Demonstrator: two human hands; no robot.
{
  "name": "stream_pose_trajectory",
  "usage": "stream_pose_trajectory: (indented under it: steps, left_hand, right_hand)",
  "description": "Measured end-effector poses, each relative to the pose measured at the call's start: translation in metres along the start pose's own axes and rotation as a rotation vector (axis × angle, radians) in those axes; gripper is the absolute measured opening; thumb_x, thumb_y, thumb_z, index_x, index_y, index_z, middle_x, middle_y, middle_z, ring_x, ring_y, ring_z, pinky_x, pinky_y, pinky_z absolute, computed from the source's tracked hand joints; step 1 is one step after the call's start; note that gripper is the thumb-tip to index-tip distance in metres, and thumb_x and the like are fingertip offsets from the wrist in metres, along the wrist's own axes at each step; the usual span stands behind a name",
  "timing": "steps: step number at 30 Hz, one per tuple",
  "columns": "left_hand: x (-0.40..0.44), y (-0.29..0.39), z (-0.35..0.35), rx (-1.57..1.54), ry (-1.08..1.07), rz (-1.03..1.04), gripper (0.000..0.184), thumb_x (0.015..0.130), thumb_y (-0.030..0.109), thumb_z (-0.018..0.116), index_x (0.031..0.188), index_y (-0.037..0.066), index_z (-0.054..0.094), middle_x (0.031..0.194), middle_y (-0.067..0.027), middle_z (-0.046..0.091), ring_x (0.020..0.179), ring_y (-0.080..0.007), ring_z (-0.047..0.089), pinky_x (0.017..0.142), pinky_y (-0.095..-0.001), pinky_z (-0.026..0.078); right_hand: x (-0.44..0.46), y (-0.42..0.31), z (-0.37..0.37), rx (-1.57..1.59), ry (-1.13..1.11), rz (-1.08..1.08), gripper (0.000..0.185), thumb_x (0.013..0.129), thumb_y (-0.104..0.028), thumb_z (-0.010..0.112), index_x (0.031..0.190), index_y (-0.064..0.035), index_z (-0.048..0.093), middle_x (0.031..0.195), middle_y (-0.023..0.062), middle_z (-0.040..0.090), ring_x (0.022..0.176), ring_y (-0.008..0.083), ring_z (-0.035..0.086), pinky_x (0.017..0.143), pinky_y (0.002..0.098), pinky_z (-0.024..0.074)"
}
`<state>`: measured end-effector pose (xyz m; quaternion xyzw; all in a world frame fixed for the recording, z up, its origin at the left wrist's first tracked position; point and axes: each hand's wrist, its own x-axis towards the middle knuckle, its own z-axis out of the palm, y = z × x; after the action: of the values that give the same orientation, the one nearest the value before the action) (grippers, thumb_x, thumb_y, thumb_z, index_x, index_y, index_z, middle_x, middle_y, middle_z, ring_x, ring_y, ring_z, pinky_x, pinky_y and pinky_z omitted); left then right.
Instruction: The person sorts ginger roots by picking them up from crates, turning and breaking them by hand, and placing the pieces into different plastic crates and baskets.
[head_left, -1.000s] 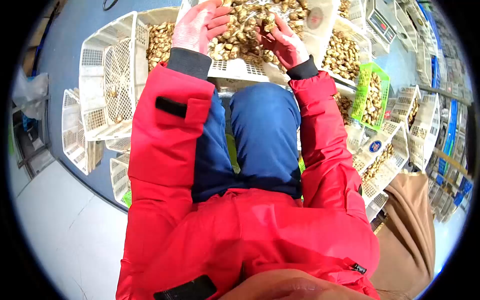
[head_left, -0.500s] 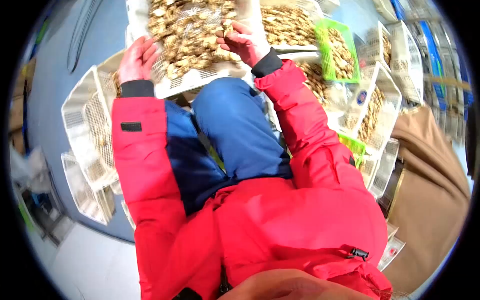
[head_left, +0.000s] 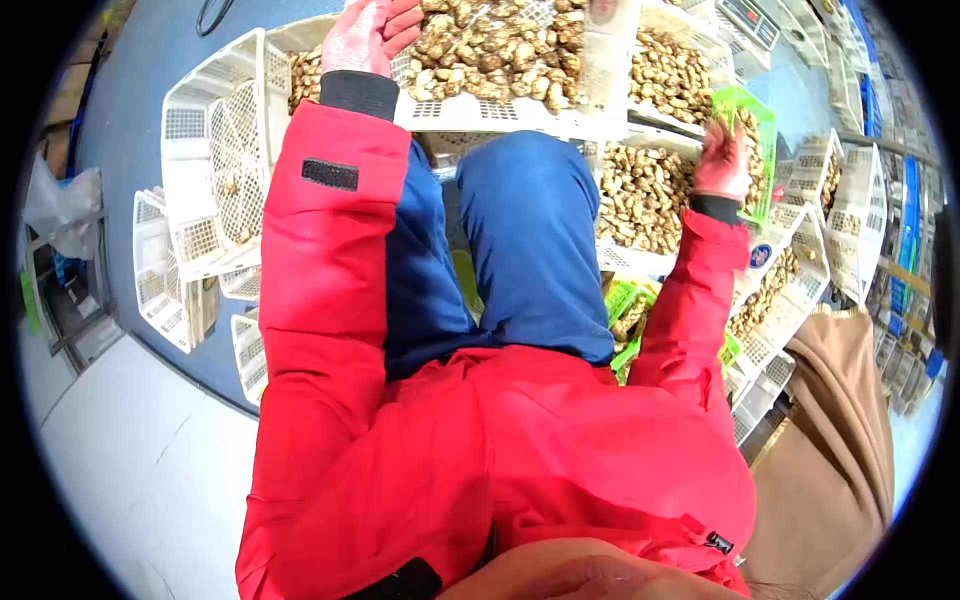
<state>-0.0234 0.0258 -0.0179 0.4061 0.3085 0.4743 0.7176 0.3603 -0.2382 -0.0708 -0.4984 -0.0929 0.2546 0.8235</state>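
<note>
My left hand [head_left: 370, 38] is at the left edge of a white crate [head_left: 465, 115], its fingers loosely bent and apart, with nothing seen in them. Brown-and-cream lumps that look like mushrooms [head_left: 500, 55] fill this crate in front of my knees. To the right, my right hand [head_left: 722, 165] reaches over the left side of a bright green basket [head_left: 766, 150] holding more of the same pieces. Motion smears its fingers, so whether a piece is in them does not show.
More mushroom-like pieces fill a white crate [head_left: 645, 195] beside my right knee and another [head_left: 672, 80] behind it. White mesh crates [head_left: 215, 160] stand at my left. A second green basket [head_left: 622, 300] is by my right thigh, and brown cloth [head_left: 825, 430] hangs at the right.
My right hand, which held a mushroom-like piece over the front crate, has moved right to the green basket. My left hand stays by the front crate. The whole view has shifted.
</note>
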Motion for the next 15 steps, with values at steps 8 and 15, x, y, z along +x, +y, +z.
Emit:
stream_pose_trajectory:
  steps: [8, 15]
  left_hand:
    - [0.0, 0.005, 0.003, 0.003, 0.051, -0.049, 0.037, 0.088, 0.021, 0.049, 0.114, -0.005, 0.047, 0.103, -0.0175, 0.057, 0.086, -0.0199, 0.059, 0.074, -0.0281, 0.05]
    - [0.008, 0.004, -0.007, -0.056, 0.019, -0.097, 0.039, 0.09, 0.021, 0.043, 0.119, -0.004, 0.043, 0.109, -0.0165, 0.054, 0.091, -0.0191, 0.058, 0.08, -0.029, 0.048]
  right_hand:
    - [-0.024, 0.216, 0.236, -1.779, -1.131, -0.434, 0.037, 0.08, -0.036, 0.053, 0.105, -0.0096, 0.057, 0.101, 0.0116, 0.061, 0.095, 0.0227, 0.058, 0.076, 0.0336, 0.047]
    - [-0.013, 0.222, 0.215, -1.449, -1.061, -0.122, 0.046, 0.08, -0.037, 0.053, 0.118, -0.0107, 0.051, 0.099, 0.0106, 0.062, 0.093, 0.0261, 0.059, 0.084, 0.0364, 0.0445]
